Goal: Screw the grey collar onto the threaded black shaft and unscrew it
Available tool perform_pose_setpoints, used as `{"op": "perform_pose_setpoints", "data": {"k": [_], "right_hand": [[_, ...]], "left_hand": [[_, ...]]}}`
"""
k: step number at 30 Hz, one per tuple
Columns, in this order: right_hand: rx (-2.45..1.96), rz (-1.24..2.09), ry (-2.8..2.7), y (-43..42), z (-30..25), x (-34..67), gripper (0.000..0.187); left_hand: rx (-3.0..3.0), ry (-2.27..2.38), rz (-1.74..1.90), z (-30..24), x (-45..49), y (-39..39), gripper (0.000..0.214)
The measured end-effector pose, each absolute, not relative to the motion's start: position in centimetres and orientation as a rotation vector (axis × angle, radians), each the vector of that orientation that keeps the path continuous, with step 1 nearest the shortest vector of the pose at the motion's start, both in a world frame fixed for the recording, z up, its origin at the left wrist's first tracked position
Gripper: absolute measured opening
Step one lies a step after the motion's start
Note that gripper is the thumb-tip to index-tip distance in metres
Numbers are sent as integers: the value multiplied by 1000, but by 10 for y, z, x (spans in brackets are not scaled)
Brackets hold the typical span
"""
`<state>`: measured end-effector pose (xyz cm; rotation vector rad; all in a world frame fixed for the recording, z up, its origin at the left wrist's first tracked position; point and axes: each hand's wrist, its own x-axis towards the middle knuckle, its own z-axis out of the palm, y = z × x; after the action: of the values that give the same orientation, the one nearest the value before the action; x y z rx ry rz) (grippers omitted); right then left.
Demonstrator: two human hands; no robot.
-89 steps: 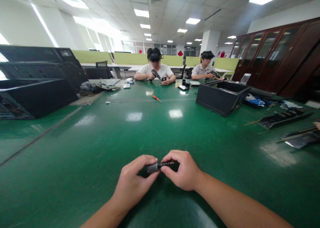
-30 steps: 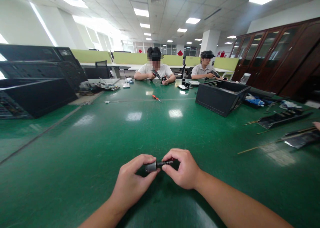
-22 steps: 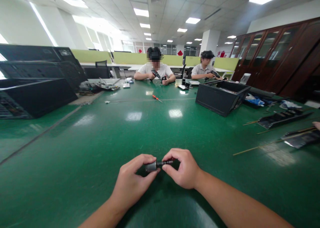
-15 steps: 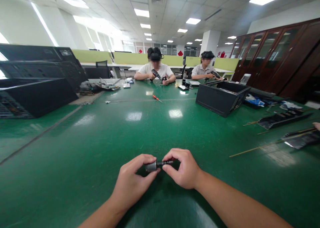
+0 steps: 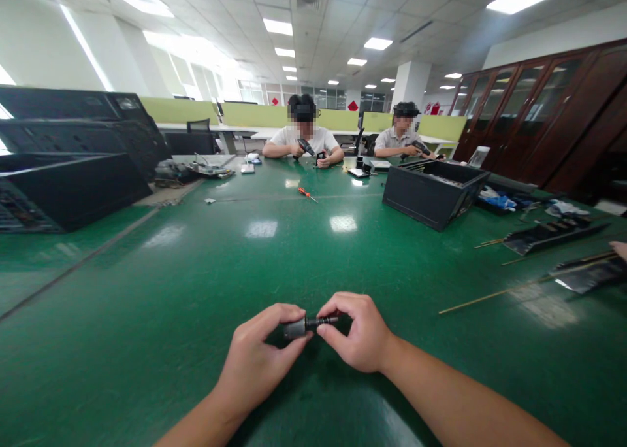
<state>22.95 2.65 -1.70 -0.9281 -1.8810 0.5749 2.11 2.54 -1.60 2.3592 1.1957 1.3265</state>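
A small dark cylindrical part (image 5: 295,328) with a thin threaded rod (image 5: 324,320) sticking out to its right is held just above the green table (image 5: 196,264), near its front edge. My left hand (image 5: 259,355) pinches the cylinder between thumb and fingers. My right hand (image 5: 356,332) pinches the rod's free end with fingertips and thumb. Both hands are closed around the piece, meeting in the middle.
Black equipment cases (image 5: 73,166) stack at the left. A black open box (image 5: 434,192) stands at the right, with flat black parts (image 5: 553,231) and a thin long rod (image 5: 494,293) beyond it. A red-handled screwdriver (image 5: 307,193) lies mid-table. Two people (image 5: 304,140) work at the far end.
My hands and the part have stayed almost still. The thin long rod on the right has slid leftward across the table.
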Motion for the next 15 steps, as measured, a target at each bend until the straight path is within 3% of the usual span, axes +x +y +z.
{"op": "perform_pose_setpoints", "data": {"k": [15], "right_hand": [[-944, 561, -1865, 26, -18, 229, 4]], "left_hand": [[2365, 1192, 1335, -17, 21, 26, 12]]}}
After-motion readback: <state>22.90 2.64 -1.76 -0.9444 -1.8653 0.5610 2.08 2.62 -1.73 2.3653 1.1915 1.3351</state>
